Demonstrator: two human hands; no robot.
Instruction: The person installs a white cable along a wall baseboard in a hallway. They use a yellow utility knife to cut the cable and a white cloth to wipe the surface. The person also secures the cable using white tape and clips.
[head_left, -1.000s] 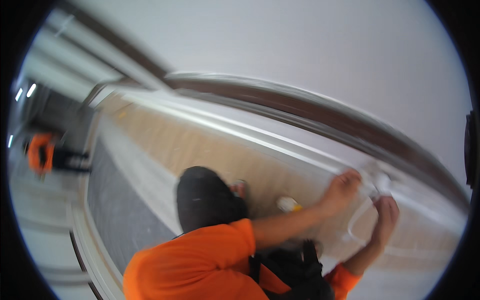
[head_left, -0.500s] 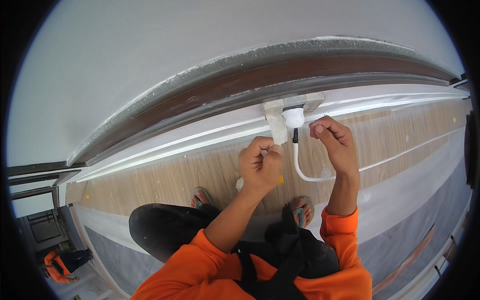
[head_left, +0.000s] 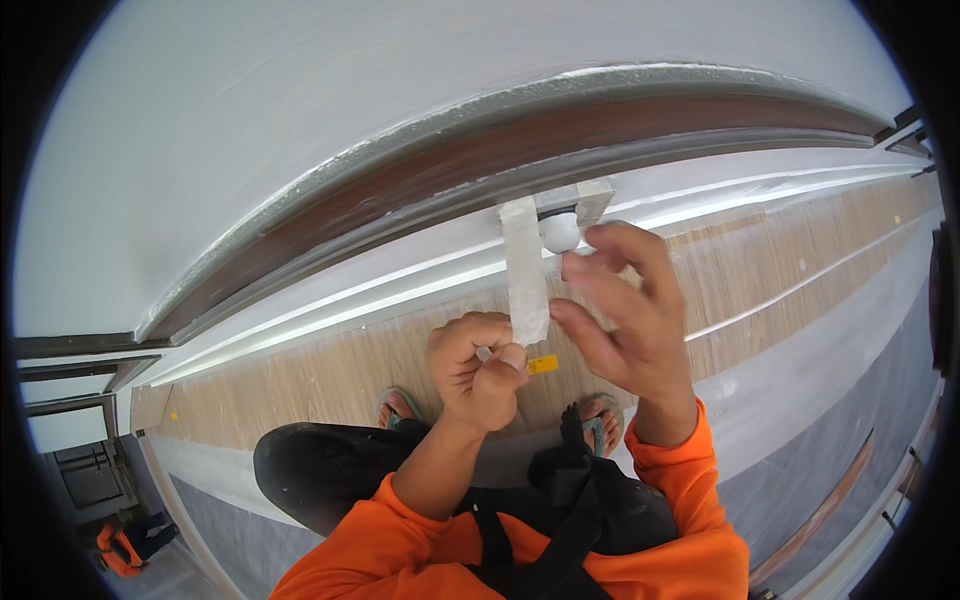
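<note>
My left hand (head_left: 478,372) is closed in a pinch on the lower end of a strip of whitish masking tape (head_left: 525,270). The strip hangs from the wall beside a white rounded fitting (head_left: 561,233), stretched down towards me. More tape (head_left: 595,198) frames the fitting on its top and right. My right hand (head_left: 630,310) is open, fingers apart and slightly blurred, just right of the strip and in front of the fitting. Whether its fingertips touch the fitting I cannot tell. That hand hides the near part of a white cable (head_left: 780,275), which runs off right along the floor.
A brown and grey ledge (head_left: 400,180) runs along the wall above white trim (head_left: 330,300). Wood-look flooring (head_left: 300,370) lies below, with a yellow label (head_left: 542,364) on it. My sandalled feet are near the wall. Another person in orange (head_left: 120,548) is at far lower left.
My left hand has moved down and left, drawing the tape strip out longer. My right hand has opened from a pinch and come lower and left, covering the cable's connector.
</note>
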